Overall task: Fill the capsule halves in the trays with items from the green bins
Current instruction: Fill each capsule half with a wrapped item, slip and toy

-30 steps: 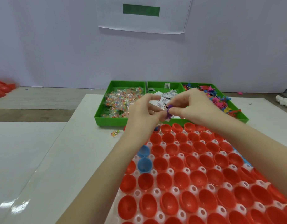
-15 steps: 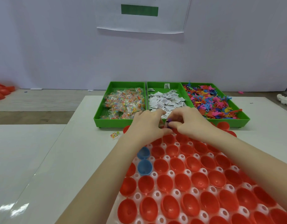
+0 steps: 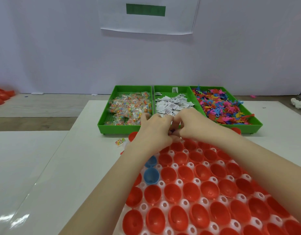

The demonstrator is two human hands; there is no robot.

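Both hands meet at the far edge of the capsule tray, working a small dark item between them.

The left hand (image 3: 153, 131) and right hand (image 3: 192, 126) curl fingertip to fingertip, pinching the small dark item (image 3: 171, 132) just above the red capsule halves (image 3: 173, 192) nearest the green bins (image 3: 119, 128). To do this well, lower it over one empty half, release only once it sits inside the cup, and avoid nudging neighbouring halves out of the white tray (image 3: 164, 205) on the bench (image 3: 78, 158).
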